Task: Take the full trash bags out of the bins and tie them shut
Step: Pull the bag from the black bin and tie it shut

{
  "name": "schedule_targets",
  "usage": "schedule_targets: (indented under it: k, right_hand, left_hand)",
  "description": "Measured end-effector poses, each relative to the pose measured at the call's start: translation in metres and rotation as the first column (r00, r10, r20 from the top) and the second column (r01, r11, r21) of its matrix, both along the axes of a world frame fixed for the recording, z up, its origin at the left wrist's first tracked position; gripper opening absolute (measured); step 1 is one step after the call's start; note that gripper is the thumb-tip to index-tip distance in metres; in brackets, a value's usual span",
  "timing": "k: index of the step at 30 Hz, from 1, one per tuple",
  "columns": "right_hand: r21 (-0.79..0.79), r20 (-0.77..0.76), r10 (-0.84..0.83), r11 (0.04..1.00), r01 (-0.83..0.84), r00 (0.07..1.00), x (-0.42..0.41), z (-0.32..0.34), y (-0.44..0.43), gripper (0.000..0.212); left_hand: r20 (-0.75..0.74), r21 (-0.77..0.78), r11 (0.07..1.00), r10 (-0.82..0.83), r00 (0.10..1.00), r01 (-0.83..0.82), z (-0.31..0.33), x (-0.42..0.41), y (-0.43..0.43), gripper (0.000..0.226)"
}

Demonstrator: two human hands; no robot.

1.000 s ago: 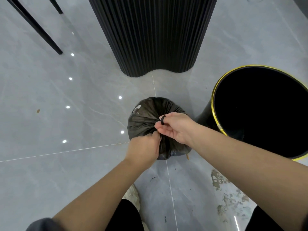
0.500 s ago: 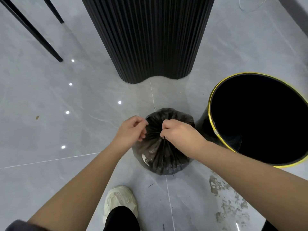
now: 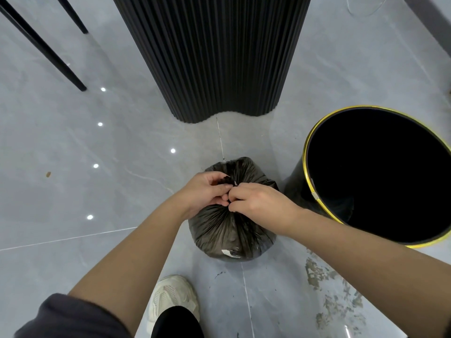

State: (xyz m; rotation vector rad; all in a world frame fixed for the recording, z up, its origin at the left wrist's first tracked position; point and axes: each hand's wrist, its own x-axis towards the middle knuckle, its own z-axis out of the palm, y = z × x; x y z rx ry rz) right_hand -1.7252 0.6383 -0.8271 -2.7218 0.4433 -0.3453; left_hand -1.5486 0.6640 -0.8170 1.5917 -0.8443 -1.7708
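A full black trash bag (image 3: 227, 230) stands on the grey tile floor, its top gathered into a bunch. My left hand (image 3: 205, 191) and my right hand (image 3: 258, 203) meet over that bunch, and the fingers of both pinch the gathered plastic at the neck. The knot itself is hidden under my fingers. To the right stands a round black bin (image 3: 310, 191) with a yellow rim, dark inside, with no bag over its rim.
A black fluted column base (image 3: 214, 57) rises just behind the bag. Thin black furniture legs (image 3: 48, 52) stand at the far left. My pale shoe (image 3: 170, 296) is on the floor below the bag. Stains mark the tiles at the lower right.
My left hand has come back in from beside the bag, so both hands now pinch its gathered top together. The bag stays on the floor; the view has shifted slightly.
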Motion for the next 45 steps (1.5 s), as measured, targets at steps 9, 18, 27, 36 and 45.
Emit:
schedule_targets:
  k: [9, 18, 27, 36, 45]
  right_hand:
    - [0.647, 0.056, -0.596, 0.633, 0.426, 0.801, 0.001, -0.003, 0.003, 0.014]
    - [0.645, 0.125, -0.705, 0.592, 0.483, 0.698, 0.009, -0.003, 0.011, 0.017]
    - [0.531, 0.163, -0.623, 0.709, 0.464, 0.765, 0.006, -0.007, 0.015, 0.017]
    - [0.596, 0.149, -0.711, 0.619, 0.512, 0.687, 0.008, -0.008, 0.014, 0.018]
    - [0.635, 0.087, -0.713, 0.578, 0.513, 0.696, 0.011, -0.006, 0.019, 0.013]
  left_hand:
    - [-0.090, -0.018, 0.946, 0.320, 0.943, -0.322, -0.012, -0.009, 0.014, 0.015]
    - [-0.053, 0.000, 0.974, 0.226, 0.973, -0.227, -0.004, -0.004, 0.015, 0.003]
    - [-0.081, 0.216, 0.902, 0.398, 0.914, -0.374, -0.001, -0.014, 0.005, 0.017]
    - [0.626, -0.295, 0.906, -0.056, 0.778, 0.303, -0.005, -0.003, 0.020, 0.019]
    - [0.578, -0.131, 0.981, -0.044, 0.815, 0.146, 0.004, -0.012, 0.012, 0.031]
